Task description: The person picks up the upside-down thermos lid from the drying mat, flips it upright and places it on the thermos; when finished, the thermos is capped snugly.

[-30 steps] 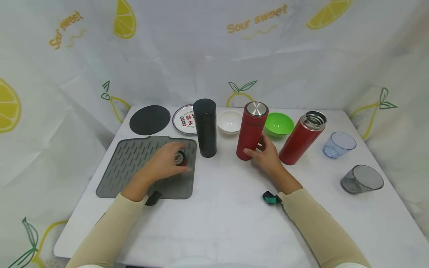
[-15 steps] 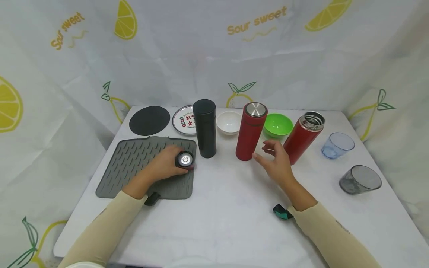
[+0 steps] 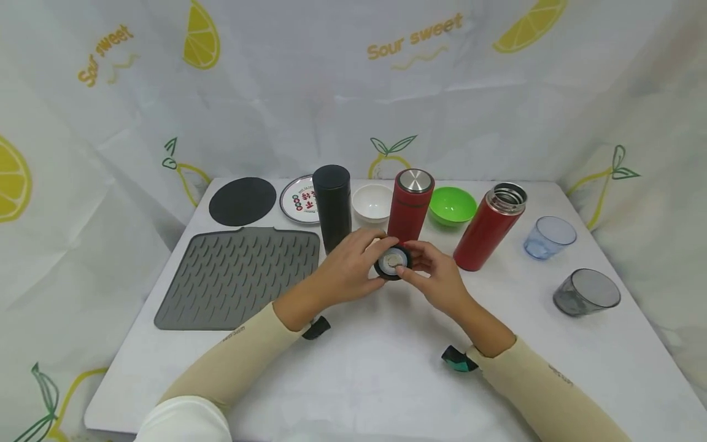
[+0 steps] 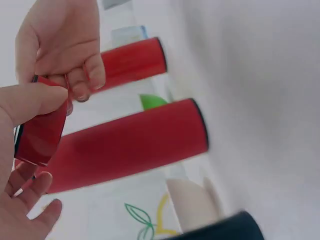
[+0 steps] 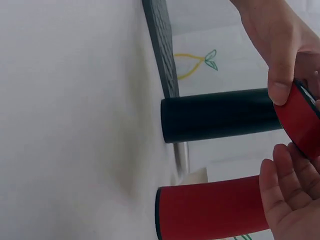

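Observation:
Between both hands, over the middle of the table, is a red thermos lid (image 3: 394,261) with a black rim, its pale inner face turned up toward the head camera. My left hand (image 3: 351,267) grips the lid's left side, thumb across its red wall (image 4: 42,132) in the left wrist view. On the lid's other side, my right hand (image 3: 439,279) holds the edge with thumb and curled fingers. Just behind stands a capped red thermos (image 3: 411,209), partly hidden by the hands. To the right stands an uncapped red thermos (image 3: 490,227) with a bare steel mouth.
A black thermos (image 3: 332,205) stands left of the hands, near a grey drying mat (image 3: 237,279). Along the back are a black round mat (image 3: 243,201), a printed plate (image 3: 299,199), a white bowl (image 3: 372,202) and a green bowl (image 3: 453,205). Blue (image 3: 548,237) and grey (image 3: 587,293) glasses stand right.
My left hand has lifted the lid off the grey mat and carried it right to the middle. My right hand has left the capped red thermos and moved left onto the lid.

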The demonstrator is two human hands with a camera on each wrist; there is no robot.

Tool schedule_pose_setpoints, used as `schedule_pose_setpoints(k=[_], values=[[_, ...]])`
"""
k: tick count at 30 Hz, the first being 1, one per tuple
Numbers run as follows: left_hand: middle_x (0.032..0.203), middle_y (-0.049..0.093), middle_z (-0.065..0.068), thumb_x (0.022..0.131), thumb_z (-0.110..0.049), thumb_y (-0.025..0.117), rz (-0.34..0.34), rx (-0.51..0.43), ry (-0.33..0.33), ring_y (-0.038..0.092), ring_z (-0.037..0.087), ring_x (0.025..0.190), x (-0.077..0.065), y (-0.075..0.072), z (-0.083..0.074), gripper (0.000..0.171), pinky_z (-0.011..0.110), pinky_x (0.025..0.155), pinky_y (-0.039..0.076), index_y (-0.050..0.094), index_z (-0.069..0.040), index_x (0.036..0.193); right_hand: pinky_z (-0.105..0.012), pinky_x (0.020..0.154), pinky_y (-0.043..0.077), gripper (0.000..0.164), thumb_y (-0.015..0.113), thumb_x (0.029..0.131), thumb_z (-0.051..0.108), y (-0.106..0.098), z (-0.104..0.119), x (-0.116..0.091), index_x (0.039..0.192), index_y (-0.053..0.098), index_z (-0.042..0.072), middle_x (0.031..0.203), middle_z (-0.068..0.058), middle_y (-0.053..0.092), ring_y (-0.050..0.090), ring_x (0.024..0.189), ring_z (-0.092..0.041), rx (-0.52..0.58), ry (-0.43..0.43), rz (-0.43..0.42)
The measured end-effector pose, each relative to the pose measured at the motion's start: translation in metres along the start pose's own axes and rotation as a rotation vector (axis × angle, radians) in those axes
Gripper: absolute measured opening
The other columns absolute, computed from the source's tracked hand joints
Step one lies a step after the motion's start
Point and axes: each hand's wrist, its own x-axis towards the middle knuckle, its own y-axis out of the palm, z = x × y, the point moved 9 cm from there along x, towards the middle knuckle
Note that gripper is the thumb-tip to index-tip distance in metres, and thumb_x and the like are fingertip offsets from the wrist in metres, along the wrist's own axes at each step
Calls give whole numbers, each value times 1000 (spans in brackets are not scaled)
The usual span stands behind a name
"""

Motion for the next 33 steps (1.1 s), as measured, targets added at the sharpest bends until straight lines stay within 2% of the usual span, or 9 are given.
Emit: schedule_pose_setpoints(k=[3, 7, 9, 11, 15, 18, 20, 26, 33], values=[[132, 51, 3, 78, -47, 79, 105, -220, -222, 49, 17, 119, 8, 9, 15, 80, 33, 98, 44, 45, -10, 141, -22, 84, 51, 48, 75, 83, -2, -15, 11, 1, 127, 57, 0, 108, -12, 66, 62, 95, -18, 18, -87, -80], [114, 62, 2, 88, -50, 68, 234, -699, -542, 58, 20, 103, 10, 30, 31, 63, 38, 88, 50, 53, -10, 134, -21, 85, 51, 49, 77, 76, -10, -28, 26, -1, 121, 61, 0, 110, -9, 65, 60, 100, -16, -56, -258, -126], [106, 65, 3, 92, -42, 65, 245, -885, -612, 61, 21, 98, 16, 37, 30, 49, 38, 87, 52, 58, -8, 127, -22, 88, 49, 42, 79, 78, -4, -34, 34, -3, 117, 63, -1, 110, -10, 65, 59, 103, -17, -111, -363, -158], [107, 65, 3, 92, -35, 68, 213, -969, -604, 63, 21, 97, 26, 36, 27, 45, 35, 85, 53, 59, -6, 126, -24, 93, 47, 34, 78, 84, 10, -43, 39, -5, 112, 64, -2, 109, -14, 64, 59, 105, -20, -175, -476, -237], [113, 63, -6, 83, -34, 78, 100, -866, -485, 61, 11, 98, 56, 20, 14, 56, 27, 79, 53, 57, -12, 130, -27, 98, 43, 52, 70, 89, 41, -80, 40, -16, 108, 58, -6, 108, -25, 57, 54, 106, -33, -294, -630, -551], [116, 61, -11, 79, -36, 82, 23, -743, -376, 57, 4, 101, 83, 7, -5, 63, 23, 81, 51, 55, -16, 132, -26, 93, 40, 64, 71, 83, 50, -120, 29, -23, 107, 53, -7, 107, -22, 53, 48, 106, -32, -264, -599, -787], [118, 59, -14, 78, -37, 83, -17, -686, -335, 54, -1, 102, 102, 4, -16, 65, 18, 84, 47, 53, -17, 133, -28, 89, 38, 65, 76, 78, 46, -145, 14, -25, 111, 52, -6, 109, -17, 51, 45, 106, -30, -148, -543, -866], [124, 53, -15, 78, -38, 82, -66, -625, -350, 46, -8, 106, 155, 23, -34, 71, 10, 85, 41, 49, -18, 137, -28, 93, 41, 69, 81, 79, 24, -170, -46, -22, 132, 46, -3, 123, -11, 51, 48, 112, -24, 169, -351, -752], [123, 54, -17, 78, -45, 80, -80, -500, -457, 45, -9, 104, 189, 43, -27, 72, 8, 79, 41, 49, -21, 138, -29, 101, 41, 60, 74, 82, 9, -157, -56, -9, 136, 49, -1, 130, -14, 54, 48, 120, -27, 156, -314, -583]])
